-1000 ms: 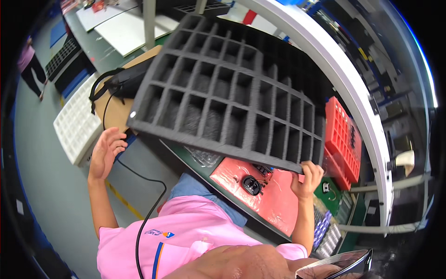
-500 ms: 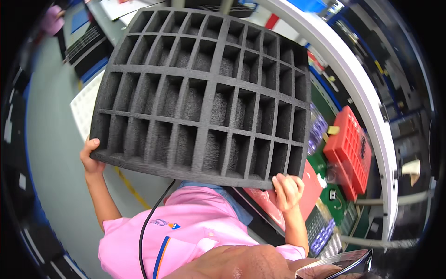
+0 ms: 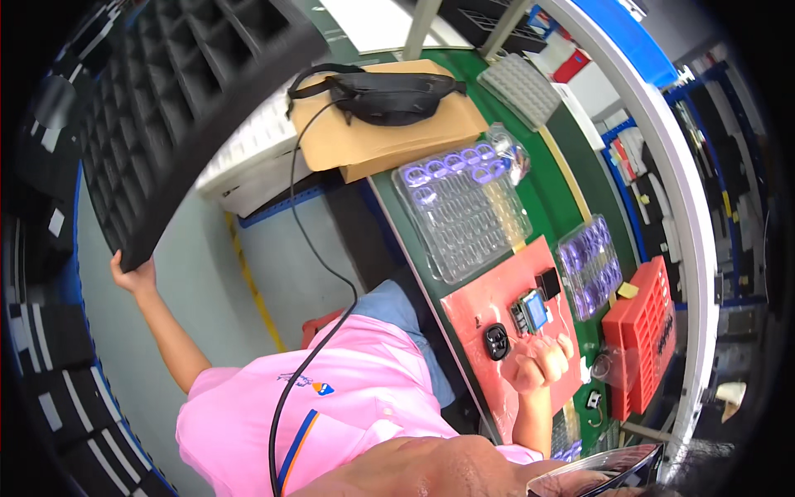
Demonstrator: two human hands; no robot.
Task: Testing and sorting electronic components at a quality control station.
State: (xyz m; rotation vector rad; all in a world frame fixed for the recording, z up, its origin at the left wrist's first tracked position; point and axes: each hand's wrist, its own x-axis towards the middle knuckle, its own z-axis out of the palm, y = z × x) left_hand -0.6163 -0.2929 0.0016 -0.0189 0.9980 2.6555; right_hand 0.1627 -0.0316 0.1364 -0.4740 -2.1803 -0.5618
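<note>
A large black foam tray [image 3: 178, 91] with many rectangular compartments is tilted up on the left. My left hand [image 3: 132, 273] grips its lower corner, with the thumb on one side and the fingers on the other. My right hand [image 3: 542, 363] hovers over the red mat [image 3: 472, 298] on the bench, loosely curled, and nothing shows in it. Close by it lie a small black oval case [image 3: 496, 341] and a little circuit device with a blue screen [image 3: 532, 311]. A black block [image 3: 548, 283] sits just beyond the device.
On the green bench stand clear plastic trays [image 3: 464, 224], one partly filled with purple rings, and red slotted racks [image 3: 642, 331]. A black waist bag [image 3: 397, 98] rests on a cardboard box [image 3: 331, 137]. White stacked trays [image 3: 248, 157] stand behind the foam. A black cable [image 3: 331, 265] crosses my front.
The foam tray has swung from in front of me to the left and turned on edge, held by my left hand alone. My right hand has let go of it.
</note>
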